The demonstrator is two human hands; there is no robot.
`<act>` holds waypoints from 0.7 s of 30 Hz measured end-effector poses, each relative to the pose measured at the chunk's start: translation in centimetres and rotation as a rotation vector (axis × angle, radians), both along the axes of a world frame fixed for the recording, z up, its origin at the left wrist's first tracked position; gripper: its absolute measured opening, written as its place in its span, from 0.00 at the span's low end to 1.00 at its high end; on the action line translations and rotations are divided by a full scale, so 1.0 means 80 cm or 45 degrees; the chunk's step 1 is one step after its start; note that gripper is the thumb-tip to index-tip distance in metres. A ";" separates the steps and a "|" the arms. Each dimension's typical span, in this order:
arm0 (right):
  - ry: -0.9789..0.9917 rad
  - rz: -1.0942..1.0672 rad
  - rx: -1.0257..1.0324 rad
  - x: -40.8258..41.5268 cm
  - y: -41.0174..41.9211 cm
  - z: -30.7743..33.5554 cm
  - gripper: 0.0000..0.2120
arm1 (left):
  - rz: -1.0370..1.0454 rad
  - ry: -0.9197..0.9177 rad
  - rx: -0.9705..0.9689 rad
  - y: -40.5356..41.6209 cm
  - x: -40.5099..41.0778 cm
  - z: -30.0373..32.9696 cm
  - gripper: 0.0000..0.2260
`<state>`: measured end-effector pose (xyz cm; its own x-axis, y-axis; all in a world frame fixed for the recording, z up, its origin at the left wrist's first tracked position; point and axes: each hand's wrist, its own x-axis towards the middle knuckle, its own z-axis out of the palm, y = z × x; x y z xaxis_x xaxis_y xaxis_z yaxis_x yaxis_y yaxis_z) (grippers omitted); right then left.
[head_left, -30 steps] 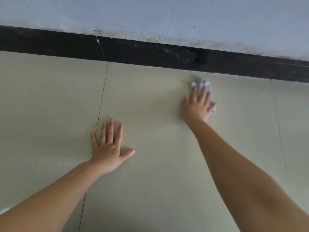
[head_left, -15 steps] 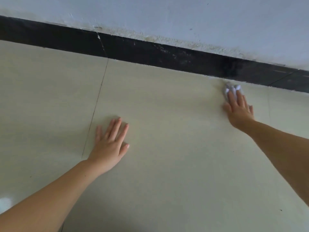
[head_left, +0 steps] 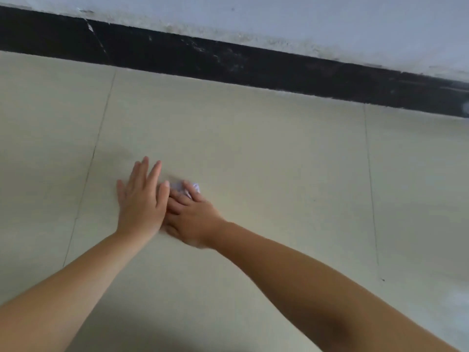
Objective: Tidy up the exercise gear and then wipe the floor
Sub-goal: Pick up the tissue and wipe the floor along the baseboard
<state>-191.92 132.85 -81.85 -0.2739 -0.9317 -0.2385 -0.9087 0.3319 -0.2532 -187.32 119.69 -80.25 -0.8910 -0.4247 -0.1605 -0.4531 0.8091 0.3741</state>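
Floor-wiping is under way, I judge — right hand presses a crumpled tissue under flattened fingers, left hand splayed empty on the floor — next, sweep onto unwiped tile

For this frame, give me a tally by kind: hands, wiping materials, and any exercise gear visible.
Hands: 2, the left hand flat on the floor and the right hand pressing on the wad
White wiping wads: 1, the white wad under the right fingers
Exercise gear: 0 in view
Total: 3
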 end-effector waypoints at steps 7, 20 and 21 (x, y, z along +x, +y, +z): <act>0.040 -1.764 0.083 -0.151 0.325 0.014 0.25 | -0.070 -0.412 -0.176 0.026 0.000 -0.019 0.29; -0.089 -0.321 0.106 0.178 0.054 0.003 0.26 | 0.046 -0.436 -0.009 0.021 -0.019 0.008 0.24; -0.074 -0.342 0.008 0.169 0.073 -0.003 0.24 | 0.043 -0.453 -0.021 0.021 -0.019 0.010 0.24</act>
<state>-178.43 138.69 -82.07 -0.4971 -0.8259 -0.2661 -0.7718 0.5610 -0.2995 -188.83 121.39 -79.45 -0.7660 -0.4579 -0.4511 -0.5791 0.7962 0.1753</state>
